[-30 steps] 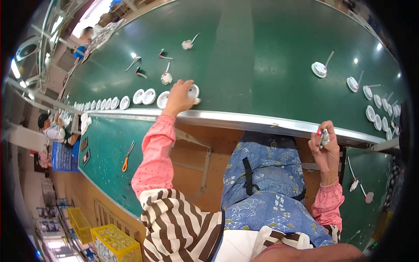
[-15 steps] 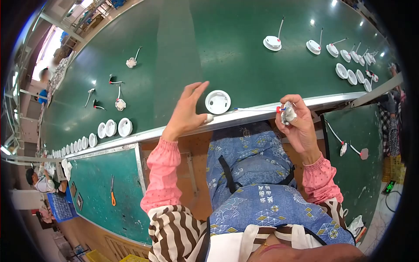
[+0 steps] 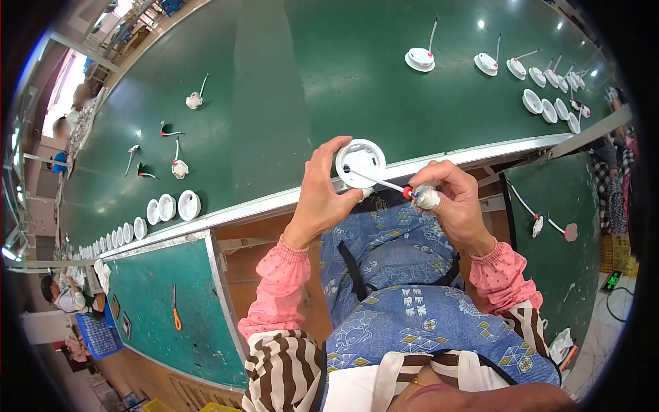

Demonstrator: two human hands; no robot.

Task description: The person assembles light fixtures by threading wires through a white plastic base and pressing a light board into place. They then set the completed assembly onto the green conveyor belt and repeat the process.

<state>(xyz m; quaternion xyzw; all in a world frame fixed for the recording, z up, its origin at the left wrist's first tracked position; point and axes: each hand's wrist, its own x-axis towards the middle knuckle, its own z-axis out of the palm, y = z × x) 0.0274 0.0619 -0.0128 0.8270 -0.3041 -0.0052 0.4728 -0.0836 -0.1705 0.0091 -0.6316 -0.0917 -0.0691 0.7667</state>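
Note:
My left hand (image 3: 320, 200) grips a round white plastic lamp housing (image 3: 364, 158) by its rim, fingers at the top and thumb at the lower edge. The housing is tilted, its hollow side toward me, over the table's metal edge. In my right hand (image 3: 458, 204), pinched between thumb and fingers, is a small whitish wired lamp part (image 3: 427, 198) with a red collar (image 3: 408, 192). From it a white cable (image 3: 382, 181) runs left into the housing, its tip at a dark hole there. My thumb covers some of the lamp part.
A row of white housings (image 3: 189, 205) lines the front edge at left. Several wired parts (image 3: 180, 169) lie beyond it. At right stand housings with cables upright (image 3: 419, 60). Orange-handled scissors (image 3: 176, 317) rest on the lower left table. Two wired parts (image 3: 570, 233) lie at lower right.
My left hand has closed on the housing and lifted it off the table toward me. My right hand has moved left and down, bringing the cable tip to the housing's hole.

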